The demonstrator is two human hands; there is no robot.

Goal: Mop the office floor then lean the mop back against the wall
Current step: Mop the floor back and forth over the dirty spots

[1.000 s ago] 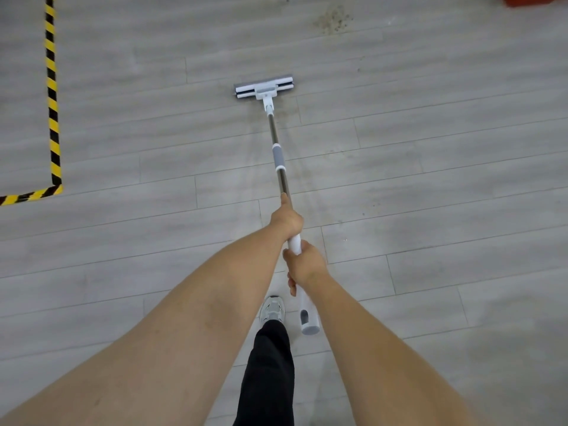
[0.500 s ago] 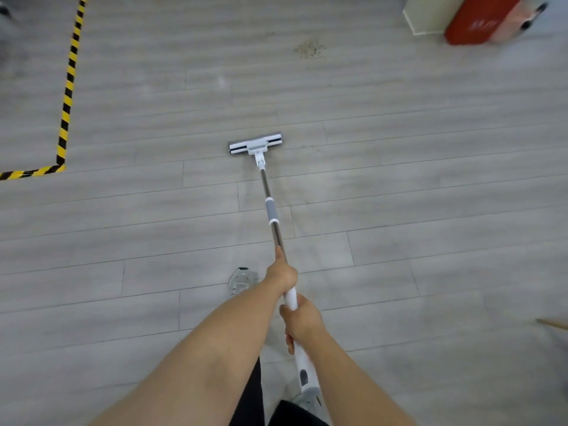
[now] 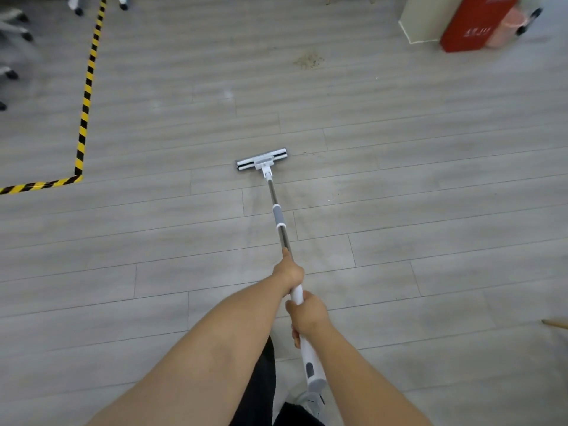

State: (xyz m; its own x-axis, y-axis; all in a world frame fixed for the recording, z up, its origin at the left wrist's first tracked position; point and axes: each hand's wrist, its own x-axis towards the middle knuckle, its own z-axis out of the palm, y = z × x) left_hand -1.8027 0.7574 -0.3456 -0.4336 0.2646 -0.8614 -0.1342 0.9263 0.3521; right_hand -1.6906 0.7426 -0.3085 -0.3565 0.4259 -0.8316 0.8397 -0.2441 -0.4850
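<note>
A mop with a flat white and grey head (image 3: 262, 159) lies on the grey plank floor (image 3: 399, 229) ahead of me. Its metal shaft (image 3: 278, 215) runs back to a white handle. My left hand (image 3: 289, 272) grips the shaft higher up, thumb stretched along it. My right hand (image 3: 307, 315) grips the white handle just behind, and the handle's end (image 3: 315, 379) sticks out below it. A faint damp streak runs behind the head.
Yellow and black tape (image 3: 84, 109) marks a corner at the left. Chair castors (image 3: 12, 73) stand at the far left. A red box (image 3: 473, 23) and a cream cabinet base (image 3: 421, 20) stand at the top right. Crumbs (image 3: 309, 59) lie on the floor ahead.
The view has tilted up and I have stepped on, so the mop head sits lower in view. The red box, cabinet and chair castors have come into sight. Both hands keep their grip.
</note>
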